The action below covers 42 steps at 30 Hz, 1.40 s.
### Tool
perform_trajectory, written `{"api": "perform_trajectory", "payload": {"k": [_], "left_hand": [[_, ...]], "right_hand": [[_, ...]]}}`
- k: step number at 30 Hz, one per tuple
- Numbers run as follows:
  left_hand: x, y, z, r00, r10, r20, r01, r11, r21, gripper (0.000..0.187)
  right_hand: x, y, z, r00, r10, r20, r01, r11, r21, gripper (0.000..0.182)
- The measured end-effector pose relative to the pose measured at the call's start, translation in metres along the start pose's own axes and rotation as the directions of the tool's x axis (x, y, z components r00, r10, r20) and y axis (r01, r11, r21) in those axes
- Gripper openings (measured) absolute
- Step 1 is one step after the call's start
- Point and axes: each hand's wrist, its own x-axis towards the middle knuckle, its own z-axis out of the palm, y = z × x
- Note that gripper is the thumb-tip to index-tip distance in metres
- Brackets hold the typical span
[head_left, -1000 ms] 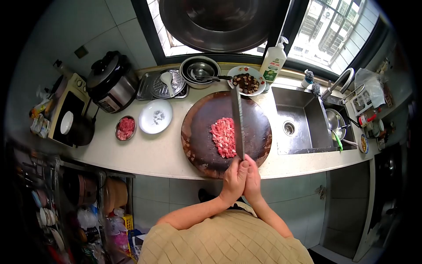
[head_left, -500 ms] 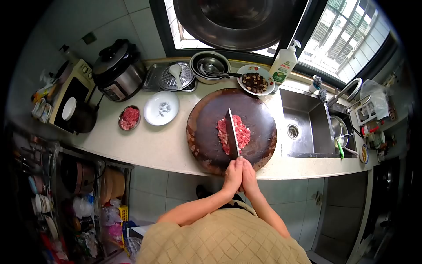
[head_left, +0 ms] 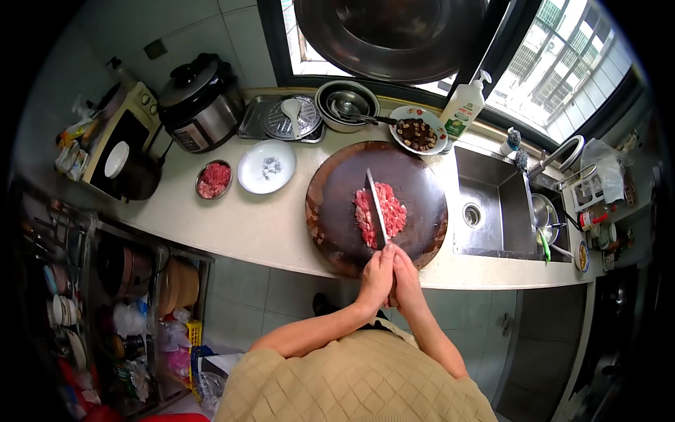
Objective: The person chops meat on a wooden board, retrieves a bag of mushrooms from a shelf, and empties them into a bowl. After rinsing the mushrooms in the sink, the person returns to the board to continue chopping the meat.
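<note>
My left hand (head_left: 377, 276) and my right hand (head_left: 408, 274) are wrapped together around the handle of a cleaver (head_left: 375, 207). Its blade points away from me, standing on edge in a patch of chopped red meat (head_left: 391, 209). Under the meat is a round dark wooden chopping board (head_left: 337, 176), close to the counter's front edge. Most of the handle is hidden by my fingers. Left of the board are a white plate (head_left: 256, 179) with a grey flower pattern and a small metal bowl (head_left: 214, 178) of red meat.
Behind the board are nested metal bowls (head_left: 323, 95) with a ladle, a bowl of mushroom-like pieces (head_left: 417, 133) and a pump bottle (head_left: 464, 107). The sink (head_left: 485, 176) lies to the right. A pressure cooker (head_left: 200, 105) and a metal tray (head_left: 254, 116) stand at back left.
The whole view has shifted, so the counter items appear slightly farther right. Both hands keep their grip on the cleaver, whose blade remains in the meat.
</note>
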Motion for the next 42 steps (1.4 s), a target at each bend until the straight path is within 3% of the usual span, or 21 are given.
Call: {"api": "perform_trajectory", "payload": {"k": [3,5,8,9,12,16,17,20,21,23,24,26,28,31,32,34,36,37,38,40,42], "left_hand": [[-0.017,0.023,0.0,0.929,0.37,-0.017,-0.367,0.927,0.081,0.046],[-0.02,0.024,-0.004,0.878,0.478,-0.001,-0.476,0.874,0.1,0.048],[-0.001,0.005,-0.005,0.989,-0.134,-0.057,0.134,0.991,-0.008,0.044],[-0.004,0.003,-0.005,0.993,-0.109,-0.041,0.109,0.994,-0.015,0.045],[-0.009,0.013,-0.003,0.999,-0.033,-0.005,0.033,0.998,-0.052,0.047],[-0.02,0.024,-0.003,0.861,0.507,-0.037,-0.501,0.859,0.104,0.046],[-0.02,0.024,-0.005,0.851,0.522,-0.063,-0.517,0.852,0.085,0.048],[0.003,-0.011,-0.005,0.991,0.082,-0.107,-0.085,0.996,-0.027,0.046],[0.011,-0.025,-0.004,0.993,0.051,-0.106,-0.056,0.997,-0.051,0.047],[-0.005,0.019,-0.002,0.992,-0.124,-0.026,0.122,0.99,-0.069,0.047],[-0.012,0.034,-0.002,0.976,-0.22,0.014,0.22,0.973,-0.072,0.046],[-0.013,0.017,0.007,0.934,0.358,0.0,-0.358,0.934,-0.01,0.041],[-0.024,0.04,0.011,0.818,0.574,0.045,-0.575,0.818,0.014,0.038],[-0.008,0.0,0.017,0.925,0.38,0.013,-0.38,0.923,0.057,0.039],[0.007,-0.021,0.018,0.983,0.178,-0.046,-0.169,0.972,0.162,0.041],[0.007,-0.024,0.019,0.996,0.074,-0.058,-0.07,0.995,0.067,0.044],[-0.009,0.011,0.017,0.984,-0.119,0.13,0.109,0.991,0.079,0.045],[-0.014,0.011,0.02,0.984,0.072,0.16,-0.082,0.995,0.057,0.045],[-0.012,0.007,0.028,0.929,0.337,0.155,-0.35,0.934,0.067,0.042],[-0.016,0.021,0.033,0.815,0.552,0.177,-0.567,0.822,0.044,0.04],[-0.016,0.009,0.032,0.888,0.436,0.144,-0.453,0.885,0.107,0.039]], "right_hand": [[-0.004,-0.003,0.006,0.935,-0.355,0.019,0.355,0.927,-0.121,0.041],[-0.005,-0.001,0.01,0.865,-0.501,0.024,0.495,0.845,-0.2,0.04],[0.007,0.02,-0.001,0.991,0.12,-0.052,-0.124,0.989,-0.079,0.039],[0.013,0.025,0.008,0.996,-0.057,-0.065,0.051,0.994,-0.093,0.037],[-0.008,-0.007,0.001,0.992,0.075,0.096,-0.078,0.997,0.024,0.037],[-0.012,-0.009,0.007,0.914,-0.391,0.109,0.404,0.905,-0.134,0.042],[-0.008,0.002,0.004,0.901,-0.422,0.099,0.433,0.886,-0.168,0.041],[0.014,0.044,-0.006,0.984,-0.181,-0.008,0.173,0.954,-0.246,0.04],[0.015,0.042,-0.007,0.999,-0.033,-0.012,0.031,0.986,-0.162,0.04],[0.005,0.004,-0.001,0.997,0.078,0.021,-0.077,0.996,-0.049,0.041],[0.0,-0.002,-0.001,0.999,-0.019,0.031,0.021,0.999,-0.047,0.041],[-0.011,-0.013,-0.001,0.976,-0.214,0.049,0.216,0.976,-0.039,0.043],[-0.018,-0.02,0.003,0.854,-0.521,-0.007,0.512,0.841,-0.174,0.044],[0.004,0.033,-0.027,0.959,-0.277,-0.066,0.265,0.954,-0.143,0.048],[0.01,0.05,-0.035,0.985,-0.148,-0.094,0.137,0.984,-0.114,0.049],[0.001,0.021,-0.025,0.999,0.014,-0.049,-0.014,1.0,-0.004,0.047],[-0.016,-0.006,-0.022,0.997,0.062,0.04,-0.067,0.985,0.157,0.046],[-0.027,-0.017,-0.02,1.0,-0.007,-0.016,0.008,0.997,0.082,0.047],[-0.023,0.0,-0.023,0.935,-0.321,-0.151,0.305,0.945,-0.118,0.048],[-0.032,-0.014,-0.019,0.891,-0.412,-0.192,0.404,0.911,-0.084,0.049],[-0.027,0.004,-0.027,0.913,-0.354,-0.204,0.329,0.933,-0.146,0.048]]}}
